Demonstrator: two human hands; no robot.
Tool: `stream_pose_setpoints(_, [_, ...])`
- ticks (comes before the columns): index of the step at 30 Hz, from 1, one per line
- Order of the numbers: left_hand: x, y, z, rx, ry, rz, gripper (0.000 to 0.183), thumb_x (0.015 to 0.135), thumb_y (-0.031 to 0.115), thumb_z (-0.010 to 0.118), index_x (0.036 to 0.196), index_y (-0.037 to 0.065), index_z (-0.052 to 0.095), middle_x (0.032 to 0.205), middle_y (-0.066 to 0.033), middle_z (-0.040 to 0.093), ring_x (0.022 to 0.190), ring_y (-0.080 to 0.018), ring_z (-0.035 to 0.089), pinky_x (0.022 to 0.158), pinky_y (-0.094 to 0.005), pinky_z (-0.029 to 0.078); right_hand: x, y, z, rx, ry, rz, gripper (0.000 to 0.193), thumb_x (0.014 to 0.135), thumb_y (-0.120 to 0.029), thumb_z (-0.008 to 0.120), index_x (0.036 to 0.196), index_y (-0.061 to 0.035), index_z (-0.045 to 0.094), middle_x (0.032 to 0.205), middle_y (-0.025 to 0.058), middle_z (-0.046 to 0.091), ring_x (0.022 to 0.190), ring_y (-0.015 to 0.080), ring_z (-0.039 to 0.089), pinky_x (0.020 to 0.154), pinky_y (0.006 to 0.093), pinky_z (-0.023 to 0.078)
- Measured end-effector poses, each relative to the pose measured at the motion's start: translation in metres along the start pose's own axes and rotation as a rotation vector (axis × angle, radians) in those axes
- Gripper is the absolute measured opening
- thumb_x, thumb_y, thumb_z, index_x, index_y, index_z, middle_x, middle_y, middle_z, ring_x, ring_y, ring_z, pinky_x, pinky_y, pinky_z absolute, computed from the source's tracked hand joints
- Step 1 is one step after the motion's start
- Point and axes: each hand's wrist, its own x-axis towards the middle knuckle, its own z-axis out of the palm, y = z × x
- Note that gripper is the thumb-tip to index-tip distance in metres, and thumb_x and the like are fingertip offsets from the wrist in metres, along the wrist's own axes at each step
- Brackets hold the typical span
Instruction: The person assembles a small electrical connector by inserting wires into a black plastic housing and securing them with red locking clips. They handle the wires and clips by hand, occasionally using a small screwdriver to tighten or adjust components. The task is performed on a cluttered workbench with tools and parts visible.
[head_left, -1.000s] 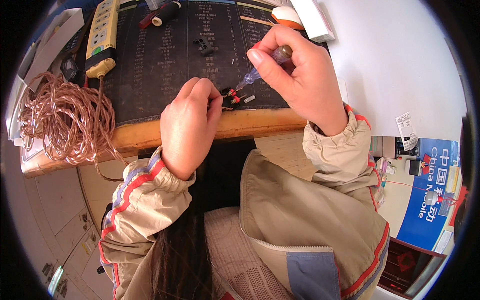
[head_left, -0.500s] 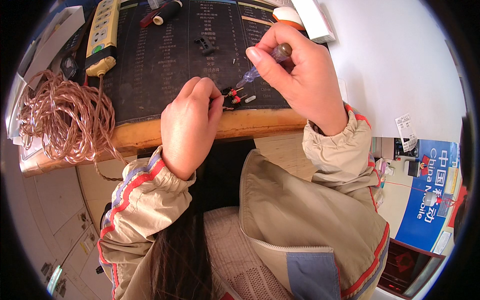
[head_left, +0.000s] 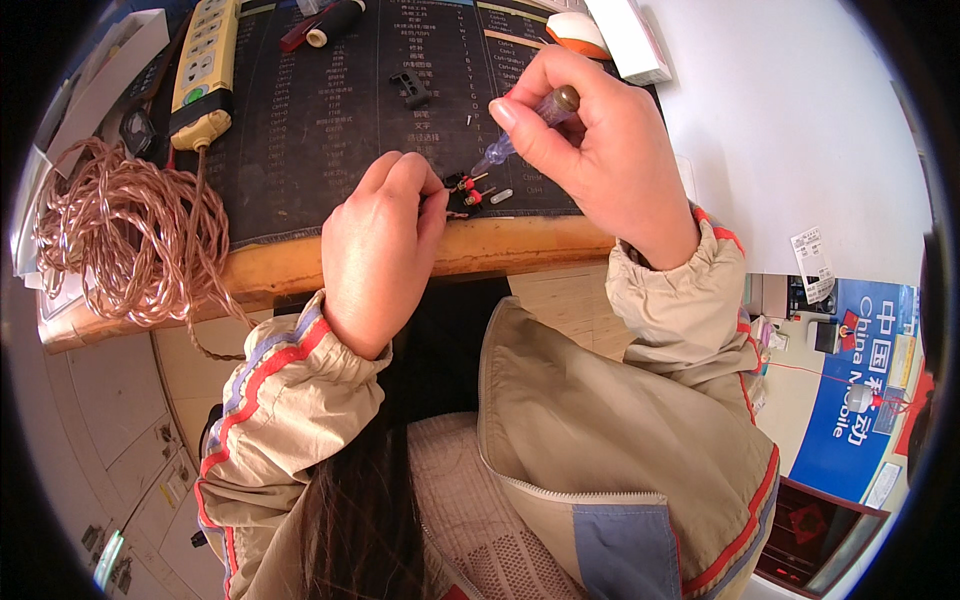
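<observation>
My left hand (head_left: 378, 255) pinches one small black connector (head_left: 462, 188) with red collars between thumb and fingertips, at the near edge of the dark desk mat (head_left: 300, 130), just above the wooden table edge (head_left: 500, 245). My right hand (head_left: 600, 150) holds one clear-handled screwdriver (head_left: 520, 130), its fingers pressed together around the handle, with the tip angled down onto the connector. Likely fault: the tip could skid off the tiny screw and jab my left fingertips, since the part is held only by a pinch (no clamp). Loose pieces could also roll off the edge. Counted nearby: one small metal pin (head_left: 502, 196), one black clip (head_left: 413, 90), one coil of copper-coloured cable (head_left: 120, 240), one yellow power strip (head_left: 208, 70).
</observation>
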Motion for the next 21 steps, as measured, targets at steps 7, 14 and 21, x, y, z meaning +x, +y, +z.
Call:
stream_pose_setpoints(7, [0.000, 0.001, -0.001, -0.027, -0.022, -0.009, 0.009, 0.089, 0.000, 0.071, 0.091, -0.002, 0.062, 0.084, -0.0138, 0.061, 0.070, -0.0258, 0.063, 0.064, -0.0346, 0.051, -0.002, 0.001, -0.003, 0.043, -0.042, 0.024, 0.015, 0.098, -0.012, 0.072, 0.097, -0.0013, 0.061, 0.085, -0.0006, 0.065, 0.073, 0.0045, 0.056, 0.065, 0.0216, 0.049])
stream_pose_setpoints(14, [0.008, 0.000, -0.010, -0.060, -0.131, 0.034, 0.015, 0.085, 0.001, 0.073, 0.091, -0.002, 0.060, 0.088, -0.0215, 0.065, 0.082, -0.0443, 0.065, 0.072, -0.0486, 0.052, -0.008, 0.003, -0.006, 0.079, -0.045, 0.057, 0.015, 0.099, -0.011, 0.071, 0.097, -0.0015, 0.060, 0.089, 0.0003, 0.066, 0.073, 0.0044, 0.055, 0.066, 0.0218, 0.048])
stream_pose_setpoints(21, [0.008, 0.009, -0.009, 0.013, -0.122, 0.007, 0.012, 0.085, 0.000, 0.072, 0.090, -0.003, 0.061, 0.088, -0.0220, 0.064, 0.083, -0.0448, 0.064, 0.073, -0.0493, 0.052, -0.012, 0.009, -0.004, 0.153, -0.012, 0.017, 0.015, 0.099, -0.011, 0.071, 0.097, -0.0012, 0.059, 0.091, 0.0004, 0.067, 0.073, 0.0043, 0.054, 0.066, 0.0219, 0.049])
